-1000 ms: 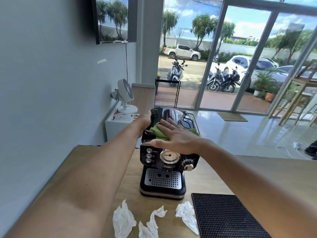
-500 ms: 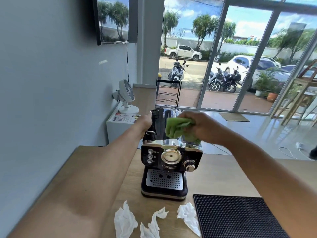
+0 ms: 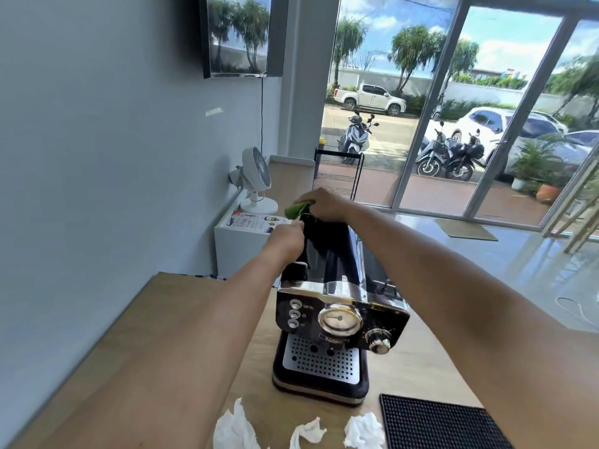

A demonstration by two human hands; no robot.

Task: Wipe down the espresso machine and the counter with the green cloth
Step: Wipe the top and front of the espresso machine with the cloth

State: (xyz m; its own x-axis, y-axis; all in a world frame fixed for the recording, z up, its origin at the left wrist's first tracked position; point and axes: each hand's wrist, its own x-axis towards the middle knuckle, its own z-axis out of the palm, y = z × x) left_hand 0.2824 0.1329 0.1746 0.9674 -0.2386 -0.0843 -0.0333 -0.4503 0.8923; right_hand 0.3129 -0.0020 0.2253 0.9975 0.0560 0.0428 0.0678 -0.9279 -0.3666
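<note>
Bright room, glass doors onto parked cars and scooters; wooden desk [image 3: 405,377] along a grey wall.

- Fingers [image 3: 309,197] of the right hand [image 3: 324,204] curled round the green cloth [image 3: 296,211], which is bunched, one fold poking out to the left.
- Cloth sits at the far rear top edge of the espresso machine [image 3: 340,315].
- Left hand [image 3: 287,239] just beside it, against the machine's rear left side. Its fingers run behind the black body, so I cannot tell whether they grip.
- Machine stands on the desk, gauge and knob facing the person.
- Near its base: three crumpled white tissues [image 3: 233,429] and a black mat [image 3: 437,422] to the right.
- Beyond the desk, a white fan [image 3: 256,179] on a low white cabinet [image 3: 240,247].
</note>
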